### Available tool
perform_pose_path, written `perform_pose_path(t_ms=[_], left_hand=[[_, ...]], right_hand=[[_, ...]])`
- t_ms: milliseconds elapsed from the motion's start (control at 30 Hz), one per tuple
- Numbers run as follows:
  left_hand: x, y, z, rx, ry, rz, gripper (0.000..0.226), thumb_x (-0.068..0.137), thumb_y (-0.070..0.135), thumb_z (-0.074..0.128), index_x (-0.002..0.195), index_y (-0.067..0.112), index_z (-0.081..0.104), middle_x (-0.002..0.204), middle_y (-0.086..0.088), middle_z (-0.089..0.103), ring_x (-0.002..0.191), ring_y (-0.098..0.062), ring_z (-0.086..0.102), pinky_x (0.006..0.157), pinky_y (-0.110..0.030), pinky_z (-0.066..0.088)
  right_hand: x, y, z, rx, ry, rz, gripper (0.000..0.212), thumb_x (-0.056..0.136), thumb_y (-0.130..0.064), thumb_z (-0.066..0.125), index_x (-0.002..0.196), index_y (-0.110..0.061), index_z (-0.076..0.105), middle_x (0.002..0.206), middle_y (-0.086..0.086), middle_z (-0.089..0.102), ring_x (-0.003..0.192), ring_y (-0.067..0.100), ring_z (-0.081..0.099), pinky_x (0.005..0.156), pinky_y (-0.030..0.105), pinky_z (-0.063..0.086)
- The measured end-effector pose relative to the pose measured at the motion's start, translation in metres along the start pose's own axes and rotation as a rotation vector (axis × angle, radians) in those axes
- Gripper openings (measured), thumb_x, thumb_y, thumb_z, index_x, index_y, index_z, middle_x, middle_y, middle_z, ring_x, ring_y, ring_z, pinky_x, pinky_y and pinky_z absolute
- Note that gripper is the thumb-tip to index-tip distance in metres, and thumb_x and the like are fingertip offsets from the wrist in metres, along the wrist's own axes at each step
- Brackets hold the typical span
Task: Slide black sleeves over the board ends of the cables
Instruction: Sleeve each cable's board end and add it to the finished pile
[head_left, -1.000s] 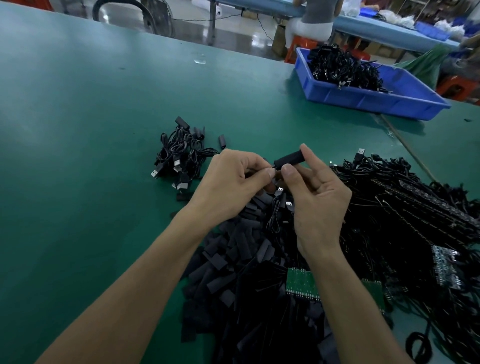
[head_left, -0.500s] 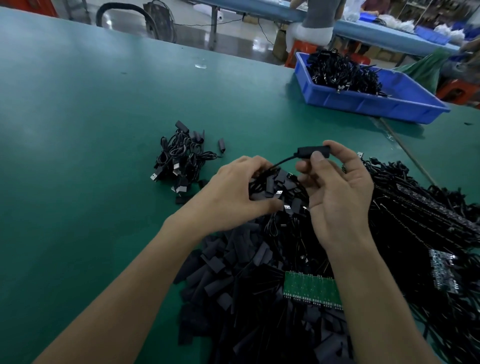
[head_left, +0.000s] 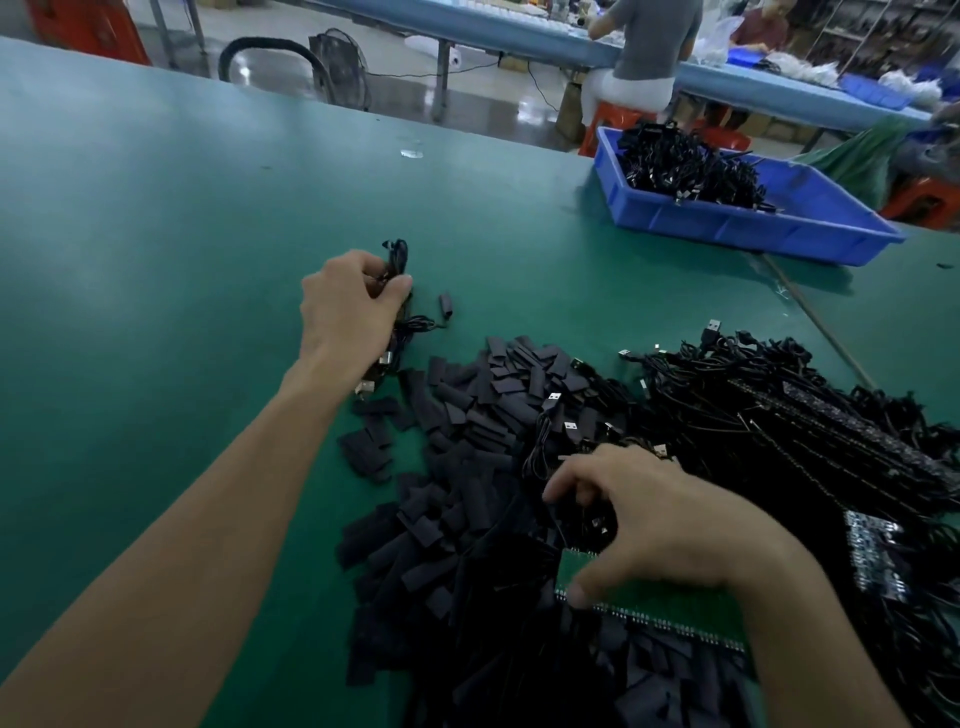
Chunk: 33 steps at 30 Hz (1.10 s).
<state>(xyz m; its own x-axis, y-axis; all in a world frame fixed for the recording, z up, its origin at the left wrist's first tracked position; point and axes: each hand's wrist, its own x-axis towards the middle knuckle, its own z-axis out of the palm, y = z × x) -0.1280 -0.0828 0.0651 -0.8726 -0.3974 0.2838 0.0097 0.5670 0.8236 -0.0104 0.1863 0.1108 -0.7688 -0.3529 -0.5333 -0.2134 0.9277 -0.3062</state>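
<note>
Both hands low over the green table (head_left: 156, 234), well apart.
Nearest, the right hand (head_left: 670, 525) arches over a green rectangular circuit board (head_left: 670, 610). Its thumb is on the near edge and its fingers curl into thin black cables (head_left: 540, 457) past the far edge; cannot tell whether anything is pinched. Left of it lies a loose heap of flat black sleeves (head_left: 483, 410); to the right, a tangled mass of black board-ended cables (head_left: 779, 415). Farther off, the left hand (head_left: 345, 312) grips a coiled bundle of black cable (head_left: 399, 257), with silver USB plugs (head_left: 368, 385) showing under the wrist. One sleeved cable end (head_left: 445, 305) lies just beside. Far right, a blue plastic tray (head_left: 753, 228) holds more black leads (head_left: 685, 166).
</note>
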Motion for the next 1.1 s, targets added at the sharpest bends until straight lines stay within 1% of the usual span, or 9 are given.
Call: perform_pose_path(t_ms=[100,200,300,400,467,533,600,733,1100], left_hand=[[0.004,-0.009,0.007,0.132,-0.023,-0.013,0.038,0.094,0.034,0.070,0.124,0.012,0.066,0.123,-0.010,0.061,0.102,-0.021,0.057,0.097,-0.035,0.047],[0.000,-0.012,0.012,0.153,-0.033,-0.024,0.035,0.095,0.031,0.068,0.126,0.017,0.062,0.128,-0.008,0.044,0.099,-0.021,0.049,0.088,-0.032,0.040],[-0.010,-0.008,0.014,0.288,0.002,0.041,0.031,0.094,0.029,0.068,0.123,0.024,0.063,0.129,-0.006,0.041,0.117,-0.027,0.047,0.078,-0.037,0.046],[-0.020,0.002,0.019,0.386,0.037,0.148,0.027,0.093,0.028,0.068,0.119,0.024,0.067,0.127,-0.006,0.045,0.116,-0.030,0.044,0.080,-0.036,0.043],[-0.028,0.010,0.023,0.279,0.006,0.213,0.019,0.093,0.029,0.068,0.110,0.023,0.070,0.115,-0.001,0.052,0.110,-0.024,0.049,0.082,-0.032,0.042],[-0.037,0.021,0.026,0.019,-0.118,0.266,0.007,0.092,0.029,0.070,0.097,0.024,0.072,0.095,0.009,0.062,0.092,-0.009,0.059,0.080,-0.026,0.047],[-0.050,0.034,0.029,-0.228,-0.338,0.279,0.005,0.092,0.030,0.071,0.088,0.027,0.071,0.082,0.015,0.068,0.074,0.003,0.061,0.072,-0.020,0.051],[-0.078,0.045,0.047,-0.476,-0.741,0.268,0.003,0.092,0.029,0.072,0.093,0.026,0.070,0.080,0.014,0.072,0.071,-0.002,0.062,0.069,-0.017,0.051],[-0.087,0.042,0.066,-0.649,-0.867,0.054,0.018,0.088,0.019,0.075,0.076,0.021,0.062,0.061,0.017,0.054,0.056,0.001,0.043,0.055,-0.010,0.036]], right_hand=[[0.000,-0.004,0.016,-0.236,0.003,0.066,0.095,0.057,-0.047,0.088,0.130,-0.053,0.028,0.100,-0.022,0.030,0.108,0.011,0.030,0.097,0.034,0.023],[-0.001,-0.005,0.025,-0.299,0.030,0.101,0.102,0.058,-0.037,0.087,0.131,-0.051,0.017,0.101,-0.015,0.031,0.106,0.014,0.034,0.100,0.036,0.024],[-0.007,-0.003,0.017,-0.151,0.079,0.088,0.082,0.067,-0.039,0.079,0.132,-0.043,0.029,0.101,-0.018,0.038,0.104,0.015,0.047,0.098,0.033,0.037],[-0.010,0.001,0.004,0.023,0.262,0.065,0.046,0.077,-0.043,0.071,0.118,-0.033,0.054,0.101,-0.018,0.053,0.092,0.010,0.059,0.084,0.035,0.055],[-0.008,0.004,-0.006,0.035,0.491,0.045,0.018,0.087,-0.038,0.065,0.102,-0.030,0.067,0.095,-0.011,0.066,0.086,0.012,0.065,0.081,0.041,0.057],[-0.002,0.009,-0.016,0.006,0.661,0.037,0.015,0.095,-0.036,0.060,0.099,-0.029,0.073,0.093,-0.009,0.070,0.089,0.017,0.066,0.082,0.043,0.056],[0.006,0.015,-0.023,0.080,0.706,-0.021,0.017,0.099,-0.033,0.059,0.102,-0.026,0.074,0.094,-0.008,0.072,0.092,0.018,0.066,0.084,0.043,0.054],[0.021,0.029,-0.024,0.226,0.660,-0.131,0.016,0.100,-0.024,0.059,0.097,-0.023,0.075,0.081,-0.004,0.071,0.078,0.014,0.064,0.076,0.041,0.051],[0.034,0.042,-0.010,0.520,0.614,-0.283,0.007,0.093,-0.019,0.069,0.090,-0.024,0.073,0.081,0.004,0.073,0.074,0.021,0.068,0.071,0.037,0.055]])
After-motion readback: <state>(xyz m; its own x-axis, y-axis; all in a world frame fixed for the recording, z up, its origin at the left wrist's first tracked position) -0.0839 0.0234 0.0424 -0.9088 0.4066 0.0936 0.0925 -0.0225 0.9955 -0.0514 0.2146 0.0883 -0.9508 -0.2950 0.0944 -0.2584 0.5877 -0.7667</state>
